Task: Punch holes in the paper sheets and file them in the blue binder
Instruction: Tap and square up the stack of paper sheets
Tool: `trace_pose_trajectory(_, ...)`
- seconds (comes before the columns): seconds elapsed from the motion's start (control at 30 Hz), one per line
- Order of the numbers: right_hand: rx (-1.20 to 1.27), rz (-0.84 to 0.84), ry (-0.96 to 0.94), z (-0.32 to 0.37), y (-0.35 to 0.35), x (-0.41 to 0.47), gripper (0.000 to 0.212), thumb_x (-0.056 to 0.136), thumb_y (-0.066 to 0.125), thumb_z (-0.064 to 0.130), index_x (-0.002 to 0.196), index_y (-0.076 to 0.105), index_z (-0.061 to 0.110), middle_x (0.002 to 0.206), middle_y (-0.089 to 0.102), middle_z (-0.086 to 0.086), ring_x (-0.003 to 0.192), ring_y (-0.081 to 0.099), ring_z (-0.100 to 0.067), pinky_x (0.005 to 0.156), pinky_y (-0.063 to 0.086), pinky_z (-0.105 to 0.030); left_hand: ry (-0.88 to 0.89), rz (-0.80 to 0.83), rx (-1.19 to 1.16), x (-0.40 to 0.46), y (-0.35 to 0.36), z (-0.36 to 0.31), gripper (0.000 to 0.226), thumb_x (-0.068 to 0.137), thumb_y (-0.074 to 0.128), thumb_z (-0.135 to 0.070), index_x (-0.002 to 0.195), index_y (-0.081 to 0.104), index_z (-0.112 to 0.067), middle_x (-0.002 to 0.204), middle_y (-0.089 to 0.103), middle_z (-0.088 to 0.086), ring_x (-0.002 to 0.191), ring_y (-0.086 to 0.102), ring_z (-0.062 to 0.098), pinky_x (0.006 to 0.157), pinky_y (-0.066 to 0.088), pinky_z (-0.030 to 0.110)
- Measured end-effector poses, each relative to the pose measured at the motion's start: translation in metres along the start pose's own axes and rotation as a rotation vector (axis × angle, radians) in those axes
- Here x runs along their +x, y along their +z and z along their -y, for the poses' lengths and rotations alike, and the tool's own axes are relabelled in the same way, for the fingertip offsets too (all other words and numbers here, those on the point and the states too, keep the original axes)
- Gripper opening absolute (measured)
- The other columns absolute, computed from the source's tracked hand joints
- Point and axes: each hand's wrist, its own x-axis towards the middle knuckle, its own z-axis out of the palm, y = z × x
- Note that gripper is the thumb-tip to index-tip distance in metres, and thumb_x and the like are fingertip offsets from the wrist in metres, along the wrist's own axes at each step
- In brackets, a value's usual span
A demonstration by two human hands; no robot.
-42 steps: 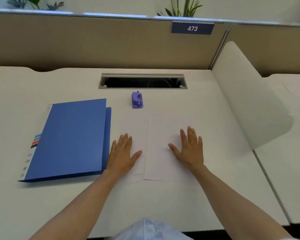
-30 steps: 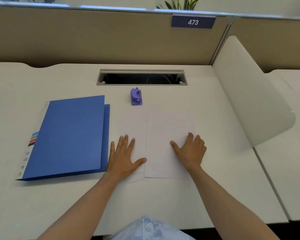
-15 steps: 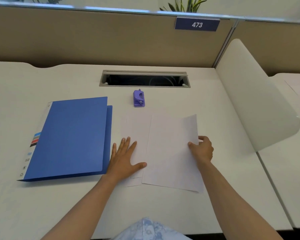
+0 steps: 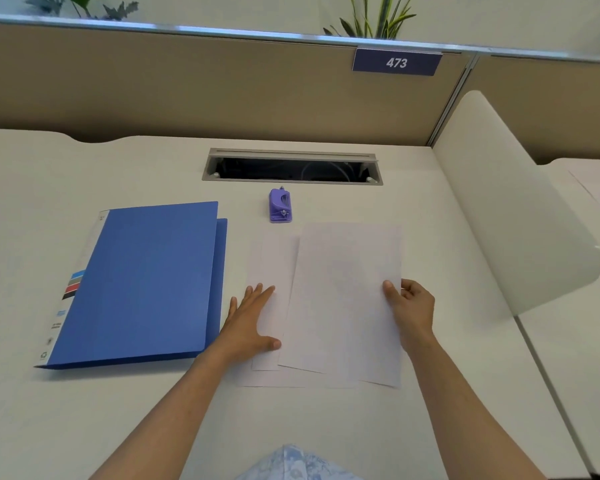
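A closed blue binder [image 4: 142,282] lies on the left of the white desk [image 4: 118,427]. A small purple hole punch [image 4: 280,205] stands behind the papers, near the cable slot. Several white paper sheets lie in front of me. My right hand [image 4: 411,308] pinches the right edge of the top sheet [image 4: 343,299], thumb on top, and the sheet is lifted slightly off the lower sheets [image 4: 274,258]. My left hand [image 4: 252,322] lies flat with straight fingers on the lower sheets, pressing them to the desk beside the binder.
A cable slot [image 4: 291,167] opens in the desk behind the punch. A curved white divider panel [image 4: 510,216] rises at the right. A tan partition wall [image 4: 187,88] with a sign reading 473 closes the back. Another desk [image 4: 582,341] adjoins on the right.
My right hand went from lying flat on the top sheet to pinching its right edge, and the sheet has lifted and shifted right. My left hand stayed flat on the lower sheets.
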Motion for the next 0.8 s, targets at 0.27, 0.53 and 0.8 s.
trace_pose_trajectory(0.27, -0.258, -0.079, -0.027, -0.007, 0.025, -0.015, 0.01, 0.095, 0.061, 0.023, 0.097, 0.06, 0.014, 0.093, 0.066, -0.004, 0.083, 0.063, -0.023, 0.073, 0.053, -0.037, -0.248, -0.38, -0.033, -0.006, 0.009, -0.029, 0.065, 0.092, 0.061, -0.036, 0.147, 0.033, -0.015, 0.154, 0.033, 0.003, 0.14, 0.029, 0.021, 0.11, 0.03, 0.036)
trace_pose_trajectory(0.53, -0.455, -0.05, -0.112, -0.009, 0.045, -0.034, 0.023, 0.098, 0.055, 0.023, 0.114, 0.06, 0.005, 0.106, 0.067, -0.011, 0.092, 0.063, -0.03, 0.084, 0.053, -0.042, -0.365, -0.404, 0.007, 0.002, 0.027, -0.054, 0.089, 0.084, 0.068, -0.047, 0.149, 0.021, -0.01, 0.147, 0.032, 0.011, 0.133, 0.031, 0.027, 0.103, 0.038, 0.036)
trace_pose_trajectory(0.8, -0.472, -0.042, -0.114, -0.009, 0.045, -0.034, 0.028, 0.098, 0.055, 0.022, 0.12, 0.059, 0.004, 0.116, 0.067, -0.014, 0.103, 0.064, -0.034, 0.093, 0.052, -0.049, -0.435, -0.474, -0.276, 0.007, 0.017, -0.056, 0.098, 0.074, 0.083, -0.025, 0.149, 0.021, -0.014, 0.143, 0.028, 0.012, 0.128, 0.032, 0.03, 0.103, 0.038, 0.038)
